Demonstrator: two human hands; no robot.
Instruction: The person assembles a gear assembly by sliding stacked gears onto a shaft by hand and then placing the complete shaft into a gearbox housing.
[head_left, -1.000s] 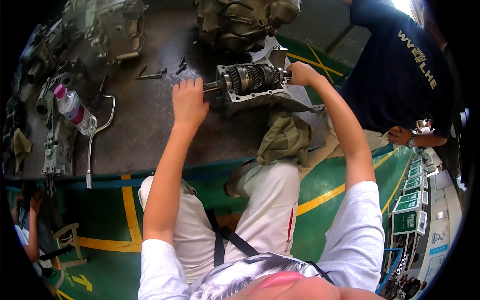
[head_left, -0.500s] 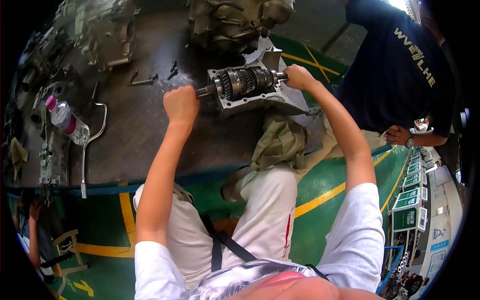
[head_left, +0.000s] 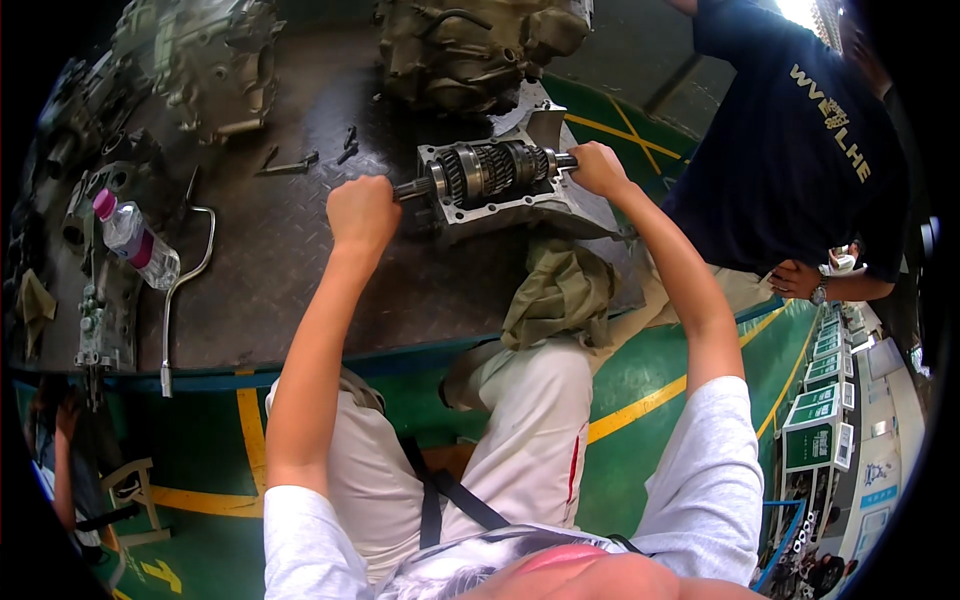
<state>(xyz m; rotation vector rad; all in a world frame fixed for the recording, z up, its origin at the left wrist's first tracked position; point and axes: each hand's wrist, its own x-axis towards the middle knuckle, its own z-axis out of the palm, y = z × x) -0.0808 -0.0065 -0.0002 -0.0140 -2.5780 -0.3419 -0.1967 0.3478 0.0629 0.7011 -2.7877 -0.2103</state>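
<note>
A gear shaft (head_left: 492, 168) with several dark gears lies in an open metal gearbox housing (head_left: 510, 212) on the table. My left hand (head_left: 362, 215) is closed around the shaft's splined left end, which sticks out past the housing wall. Around the right end, my right hand (head_left: 599, 167) is wrapped in a fist. Just below the housing, a crumpled olive cloth (head_left: 562, 290) hangs over the table edge by my knee. A large gearbox case (head_left: 470, 55) stands directly behind the housing.
On the dark metal table (head_left: 270, 300) lie bolts (head_left: 290, 164), a speed-handle wrench (head_left: 205, 250) and a water bottle (head_left: 138, 238) with a pink cap. More metal castings (head_left: 215, 70) fill the far left. A person in a dark shirt (head_left: 785, 140) stands close on the right.
Both hands keep their grip on the shaft ends and have dropped very slightly toward me. The view has shifted a little. Otherwise the shaft and housing look the same.
</note>
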